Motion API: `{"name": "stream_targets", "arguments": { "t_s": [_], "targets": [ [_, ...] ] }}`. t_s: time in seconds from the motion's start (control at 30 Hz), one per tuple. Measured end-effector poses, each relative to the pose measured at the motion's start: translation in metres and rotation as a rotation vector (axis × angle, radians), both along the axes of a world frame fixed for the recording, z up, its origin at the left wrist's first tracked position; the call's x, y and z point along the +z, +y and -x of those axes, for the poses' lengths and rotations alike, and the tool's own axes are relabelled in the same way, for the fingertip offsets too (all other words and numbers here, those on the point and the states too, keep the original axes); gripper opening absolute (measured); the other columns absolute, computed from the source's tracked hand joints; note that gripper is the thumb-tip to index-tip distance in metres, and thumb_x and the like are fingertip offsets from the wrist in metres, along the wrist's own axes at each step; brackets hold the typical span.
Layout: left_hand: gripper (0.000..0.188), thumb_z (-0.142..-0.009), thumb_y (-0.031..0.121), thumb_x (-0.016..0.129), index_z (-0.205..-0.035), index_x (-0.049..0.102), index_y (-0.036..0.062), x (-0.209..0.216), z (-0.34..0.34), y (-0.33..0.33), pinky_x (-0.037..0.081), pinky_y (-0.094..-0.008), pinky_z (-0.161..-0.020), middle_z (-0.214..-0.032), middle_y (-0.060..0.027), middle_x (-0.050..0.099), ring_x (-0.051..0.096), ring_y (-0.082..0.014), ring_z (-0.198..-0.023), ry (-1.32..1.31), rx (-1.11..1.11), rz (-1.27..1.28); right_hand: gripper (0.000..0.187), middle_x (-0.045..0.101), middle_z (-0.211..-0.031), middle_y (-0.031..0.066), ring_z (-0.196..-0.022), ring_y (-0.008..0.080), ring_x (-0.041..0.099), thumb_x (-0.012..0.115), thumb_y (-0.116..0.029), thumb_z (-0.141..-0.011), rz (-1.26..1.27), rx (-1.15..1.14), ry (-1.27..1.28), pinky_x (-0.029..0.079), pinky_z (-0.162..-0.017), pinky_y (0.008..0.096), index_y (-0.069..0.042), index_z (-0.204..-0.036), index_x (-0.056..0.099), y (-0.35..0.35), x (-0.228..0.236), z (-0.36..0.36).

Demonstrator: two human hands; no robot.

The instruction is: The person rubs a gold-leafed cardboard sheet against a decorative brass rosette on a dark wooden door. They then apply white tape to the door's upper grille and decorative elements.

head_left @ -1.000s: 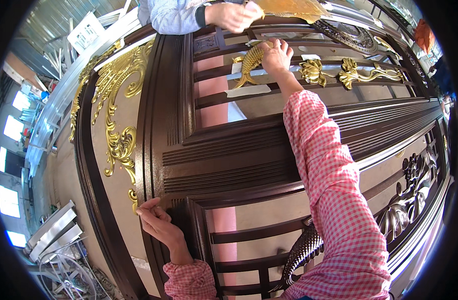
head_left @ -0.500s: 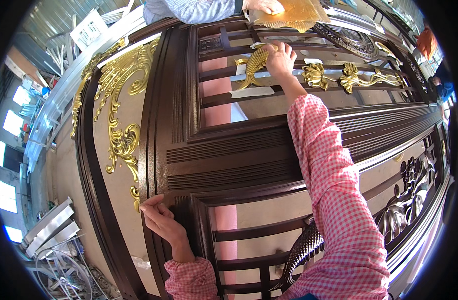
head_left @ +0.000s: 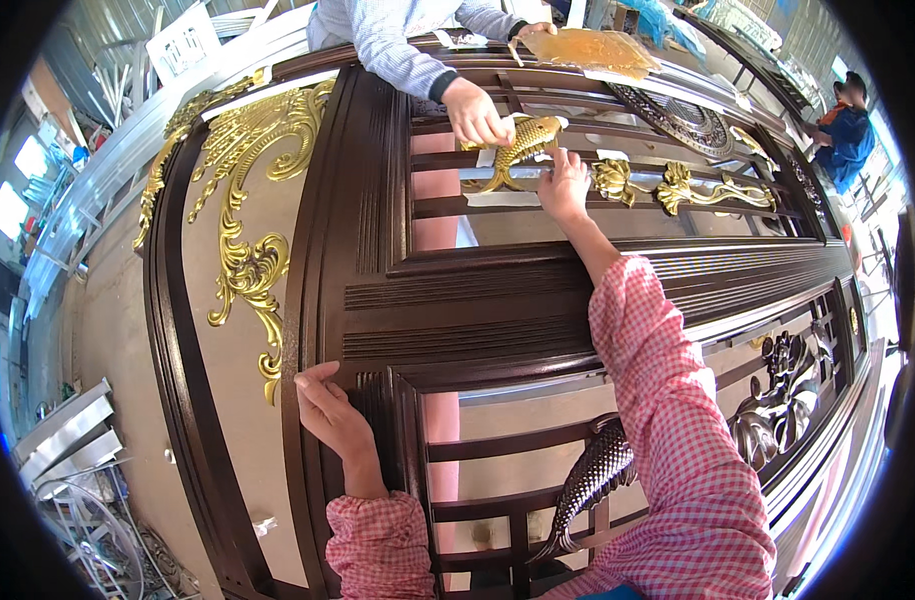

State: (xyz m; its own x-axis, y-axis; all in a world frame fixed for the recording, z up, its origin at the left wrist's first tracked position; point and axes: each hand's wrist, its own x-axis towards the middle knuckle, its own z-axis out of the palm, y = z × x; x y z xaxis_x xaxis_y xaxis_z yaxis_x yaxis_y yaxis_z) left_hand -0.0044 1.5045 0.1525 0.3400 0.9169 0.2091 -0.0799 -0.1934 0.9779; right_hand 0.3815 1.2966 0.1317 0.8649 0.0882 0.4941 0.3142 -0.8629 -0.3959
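Observation:
My right hand (head_left: pixel 566 190) reaches to the right side of a gold carp ornament (head_left: pixel 524 145). Its fingers are extended at the fish's edge and seem to touch it. The fish lies across dark brown bars, with pale tape strips (head_left: pixel 504 199) by its tail. A co-worker's hand (head_left: pixel 478 112) is at the fish's left side. My left hand (head_left: pixel 336 418) rests on the dark brown gate panel (head_left: pixel 458 290), fingers stretched out, holding nothing. Gold lotus ornaments (head_left: pixel 614 181) sit right of the fish. A dark, unpainted-looking carp (head_left: pixel 596 480) fills the nearer opening.
A co-worker in a checked sleeve (head_left: pixel 393 45) leans over the far edge, other hand by an amber sheet (head_left: pixel 593 52). Gold scrollwork (head_left: pixel 253 265) runs along the left panel. Metal scraps (head_left: pixel 73 430) lie on the floor at left; another person (head_left: pixel 848 135) is at far right.
The co-worker's hand has come from the amber sheet to the fish. My right hand has slid from the fish's head down its right side. The view has shifted slightly.

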Motion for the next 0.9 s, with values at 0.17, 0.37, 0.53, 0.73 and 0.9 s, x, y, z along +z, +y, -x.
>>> {"name": "stream_targets", "arguments": {
  "t_s": [0.17, 0.37, 0.53, 0.73, 0.9],
  "targets": [
    [0.049, -0.107, 0.040, 0.039, -0.086, 0.064, 0.0035, 0.005, 0.007, -0.002, 0.026, -0.0203, -0.053, -0.073, 0.0048, 0.049, 0.032, -0.0032, -0.059, 0.072, -0.021, 0.031, 0.049, 0.055, -0.125, 0.0114, -0.111, 0.0367, 0.052, 0.066, -0.009, -0.079, -0.073, 0.022, -0.310, 0.043, -0.091, 0.0508, -0.020, -0.126, 0.055, 0.011, 0.027, -0.011],
    [0.050, -0.108, 0.035, 0.036, -0.087, 0.065, -0.0001, 0.009, 0.001, -0.002, 0.027, -0.0234, -0.051, -0.064, 0.0035, 0.042, 0.035, -0.0057, -0.057, 0.086, -0.022, -0.029, 0.031, 0.059, -0.104, 0.0138, -0.098, 0.0361, 0.058, 0.065, -0.005, -0.080, -0.062, -0.010, -0.223, 0.048, -0.082, 0.0497, -0.009, -0.110, 0.059, -0.021, -0.010, 0.002],
    [0.050, -0.108, 0.035, 0.037, -0.087, 0.066, -0.0003, 0.010, 0.003, -0.001, 0.027, -0.0237, -0.051, -0.064, 0.0035, 0.042, 0.034, -0.0057, -0.057, 0.114, -0.012, -0.024, 0.023, 0.060, -0.097, 0.0149, -0.096, 0.0350, 0.057, 0.066, -0.006, -0.080, -0.214, 0.015, -0.213, 0.047, -0.085, 0.0464, -0.006, -0.102, 0.060, -0.009, -0.001, 0.009],
    [0.050, -0.108, 0.035, 0.037, -0.087, 0.065, -0.0010, 0.009, 0.002, -0.001, 0.026, -0.0234, -0.051, -0.064, 0.0030, 0.044, 0.034, -0.0057, -0.056, 0.093, -0.007, -0.018, 0.023, 0.061, -0.099, 0.0151, -0.096, 0.0346, 0.058, 0.068, -0.008, -0.079, -0.081, 0.093, -0.170, 0.047, -0.086, 0.0458, -0.006, -0.101, 0.061, -0.014, -0.004, 0.012],
    [0.051, -0.107, 0.039, 0.039, -0.087, 0.067, 0.0010, 0.007, 0.002, -0.001, 0.023, -0.0214, -0.052, -0.067, 0.0056, 0.043, 0.032, -0.0038, -0.058, 0.088, -0.013, 0.000, 0.022, 0.063, -0.096, 0.0131, -0.096, 0.0328, 0.059, 0.069, -0.008, -0.077, -0.071, 0.103, -0.156, 0.048, -0.086, 0.0445, -0.006, -0.098, 0.062, -0.013, -0.004, 0.013]
  ]
}}
